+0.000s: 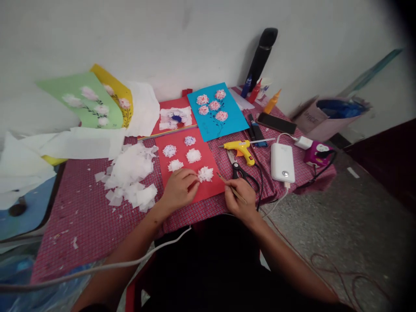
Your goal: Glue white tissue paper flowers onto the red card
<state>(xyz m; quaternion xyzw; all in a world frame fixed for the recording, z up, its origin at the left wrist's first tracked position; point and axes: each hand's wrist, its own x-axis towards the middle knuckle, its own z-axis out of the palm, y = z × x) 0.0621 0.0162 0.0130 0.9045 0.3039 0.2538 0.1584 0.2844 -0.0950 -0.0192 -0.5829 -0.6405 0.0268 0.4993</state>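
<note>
A red card (pixel 182 162) lies on the checked tablecloth, with several white tissue flowers on it. My left hand (pixel 180 188) rests on the card's near edge, fingers curled and pinching beside the nearest tissue flower (pixel 205 173). My right hand (pixel 239 199) sits at the card's right corner, closed around a thin brown stick (pixel 227 185) whose tip points toward that flower.
A yellow glue gun (pixel 242 149), black scissors (pixel 238 170) and a white power bank (pixel 282 161) lie right of the card. A blue card with pink flowers (pixel 217 110) sits behind. Loose white tissue squares (pixel 131 173) pile at the left. Paint bottles (pixel 256 90) stand by the wall.
</note>
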